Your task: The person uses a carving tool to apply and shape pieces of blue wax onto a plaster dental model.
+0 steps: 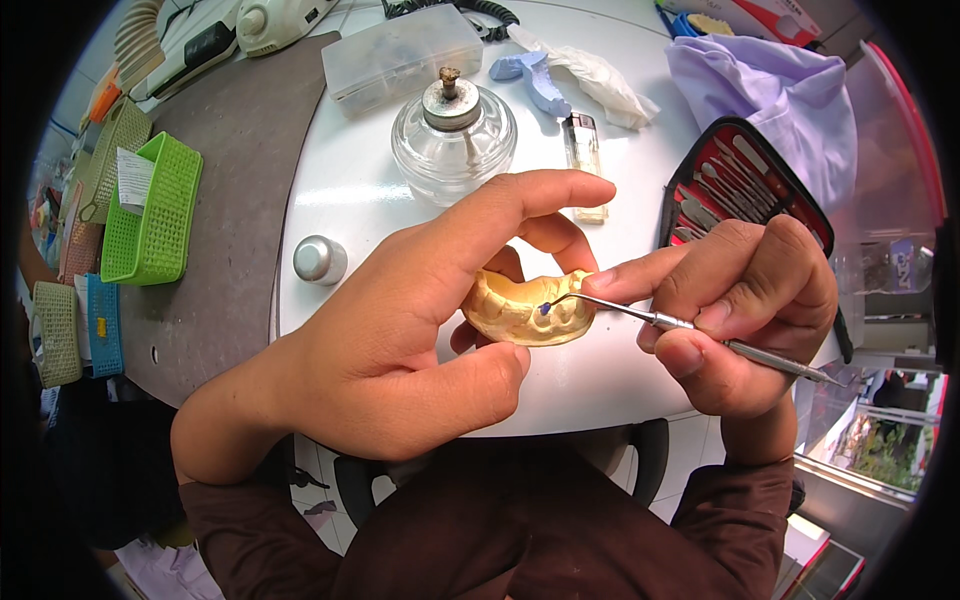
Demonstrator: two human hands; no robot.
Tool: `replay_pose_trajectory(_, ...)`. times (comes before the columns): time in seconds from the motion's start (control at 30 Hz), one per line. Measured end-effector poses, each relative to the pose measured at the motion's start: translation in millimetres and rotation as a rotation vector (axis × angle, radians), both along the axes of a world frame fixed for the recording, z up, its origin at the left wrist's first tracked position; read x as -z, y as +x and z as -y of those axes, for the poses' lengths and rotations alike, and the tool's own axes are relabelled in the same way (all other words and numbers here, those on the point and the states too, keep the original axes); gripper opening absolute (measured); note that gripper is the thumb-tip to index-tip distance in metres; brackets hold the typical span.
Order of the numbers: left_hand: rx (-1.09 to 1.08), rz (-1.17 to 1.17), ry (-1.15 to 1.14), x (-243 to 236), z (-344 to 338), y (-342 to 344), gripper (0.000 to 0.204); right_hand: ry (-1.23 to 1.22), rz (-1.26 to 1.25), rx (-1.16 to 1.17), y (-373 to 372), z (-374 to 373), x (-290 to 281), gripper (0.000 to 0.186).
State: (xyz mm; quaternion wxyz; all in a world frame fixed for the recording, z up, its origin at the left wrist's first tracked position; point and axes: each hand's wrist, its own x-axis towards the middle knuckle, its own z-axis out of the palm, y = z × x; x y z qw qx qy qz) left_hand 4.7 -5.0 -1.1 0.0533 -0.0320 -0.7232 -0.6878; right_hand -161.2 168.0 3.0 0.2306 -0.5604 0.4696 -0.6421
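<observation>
Yellow dental cast (pixel 525 310): clasped in my left hand (pixel 400 340) above the worktop (pixel 340 190). Metal carving tool (pixel 690 335): pinched in my right hand (pixel 750 310) grip, blue-tipped end touching the cast. Glass spirit lamp (pixel 453 140) behind.

Matt plaster dental cast (pixel 525 310); shiny metal carving tool (pixel 700 335).

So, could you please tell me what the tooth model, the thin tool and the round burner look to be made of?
The tooth model looks like matte yellow plaster or dental stone: chalky, no shine. The thin tool, in the right hand, looks like polished steel, with bright glints. The burner appears to be clear glass, see-through, with a dull metal cap.
</observation>
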Motion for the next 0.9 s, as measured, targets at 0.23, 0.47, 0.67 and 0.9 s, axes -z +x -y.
replay_pose_trajectory(0.23, -0.02, -0.034, -0.042, 3.8, 1.3, 0.9, 0.082, -0.078, -0.007, 0.128, -1.5, 2.8, -0.6, 0.035)
replay_pose_trajectory(0.47, -0.02, 0.017, 0.024, -2.5, -1.2, -0.4, 0.082, -0.012, -0.065, 0.256, -12.3, 0.3, -1.8, 0.041)
replay_pose_trajectory(0.67, -0.019, 0.026, 0.032, -5.1, -1.6, 2.2, 0.082, 0.052, 0.016, 0.189, -11.8, 7.8, -1.2, 0.037)
replay_pose_trajectory(0.9, 0.014, 0.003, 0.081, -5.1, -2.7, 2.2, 0.077, 0.1, -0.049, 0.255, -13.8, 13.3, 7.4, 0.028)
